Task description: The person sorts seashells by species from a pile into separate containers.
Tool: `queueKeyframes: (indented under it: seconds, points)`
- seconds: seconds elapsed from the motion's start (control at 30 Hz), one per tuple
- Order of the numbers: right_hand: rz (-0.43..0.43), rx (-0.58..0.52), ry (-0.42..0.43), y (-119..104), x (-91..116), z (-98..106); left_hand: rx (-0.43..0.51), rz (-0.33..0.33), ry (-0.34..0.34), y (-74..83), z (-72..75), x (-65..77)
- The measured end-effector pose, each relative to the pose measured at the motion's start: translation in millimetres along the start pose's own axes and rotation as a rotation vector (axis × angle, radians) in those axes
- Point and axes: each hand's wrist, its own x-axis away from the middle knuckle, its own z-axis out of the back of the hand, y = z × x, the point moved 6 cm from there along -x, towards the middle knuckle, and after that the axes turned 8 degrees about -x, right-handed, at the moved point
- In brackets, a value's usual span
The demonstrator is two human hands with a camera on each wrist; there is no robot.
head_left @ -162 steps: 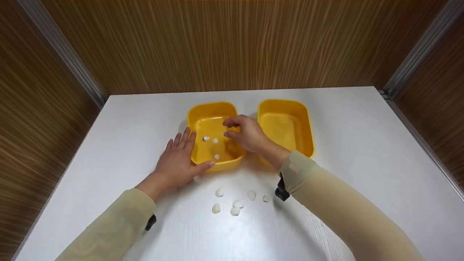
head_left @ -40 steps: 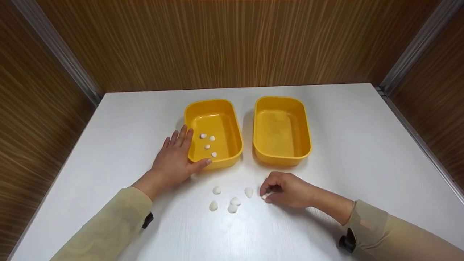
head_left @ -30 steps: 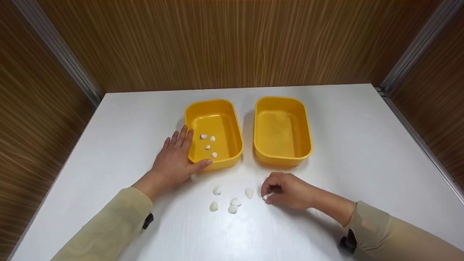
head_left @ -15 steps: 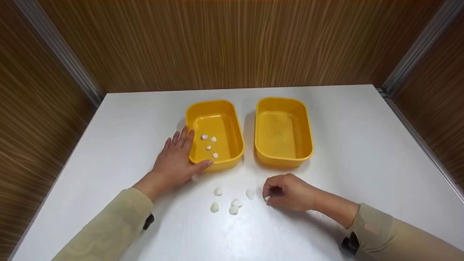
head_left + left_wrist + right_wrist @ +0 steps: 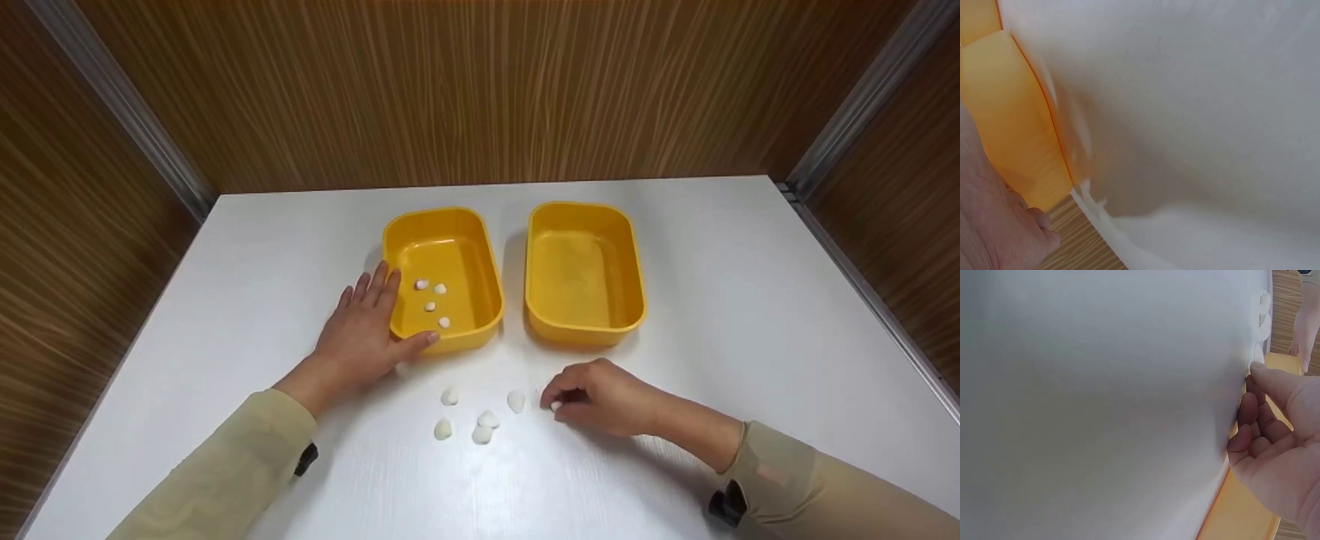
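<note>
My left hand [image 5: 358, 335] rests with straight, spread fingers against the left side and front rim of the left yellow box [image 5: 466, 259]. Inside that box lie several small white pebble-like pieces [image 5: 430, 307]; their exact kind is unclear. Low over the white table, my right hand [image 5: 609, 395] pinches another small white pebble-like piece [image 5: 556, 406] between thumb and fingers. To its left several larger, flatter white pieces [image 5: 516, 401] are scattered, two of them touching. In the right wrist view the right hand [image 5: 1280, 444] hides most of what it pinches.
A second yellow box [image 5: 574, 277], with nothing visible in it, stands to the right of the first, a narrow gap between them. Wood-grain panels [image 5: 480, 97] enclose the white table [image 5: 750, 315] at the back and both sides.
Over five seconds ago the right hand was above the left box; since then it has come down to the table's front and pinches a piece. One more piece shows in the box. The left hand stays put.
</note>
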Motion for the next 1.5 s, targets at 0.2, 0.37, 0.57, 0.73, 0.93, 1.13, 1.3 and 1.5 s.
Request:
queueKeyframes:
  seconds: [0.2,0.37,0.57,0.73,0.93,1.13,1.3,1.5]
  points:
    - [-0.005,-0.026,0.018,-1,2,3,-0.013,-0.016,0.013,-0.7,0.7,0.5]
    - [-0.033,-0.098,0.030,-7,2,10,-0.012,-0.021,0.017,-0.5,1.6,1.6]
    - [-0.096,-0.228,0.065,-23,-4,25,-0.014,-0.015,0.007,-0.5,1.8,1.5]
    - [-0.094,-0.308,0.111,-38,-16,39,-0.012,-0.020,0.003,-0.4,2.1,1.4]
    - [-0.072,-0.298,0.153,-53,-35,57,-0.008,-0.014,-0.009,-1.6,0.5,0.1]
    - [-0.040,-0.282,0.224,-61,-59,71,-0.011,-0.008,-0.008,-0.7,1.4,-0.9]
    - [-0.047,-0.299,0.256,-63,-79,78,-0.007,0.003,-0.018,0.5,1.3,-0.2]
    - [-0.077,-0.299,0.271,-62,-106,78,-0.001,0.019,-0.026,-0.5,0.4,0.7]
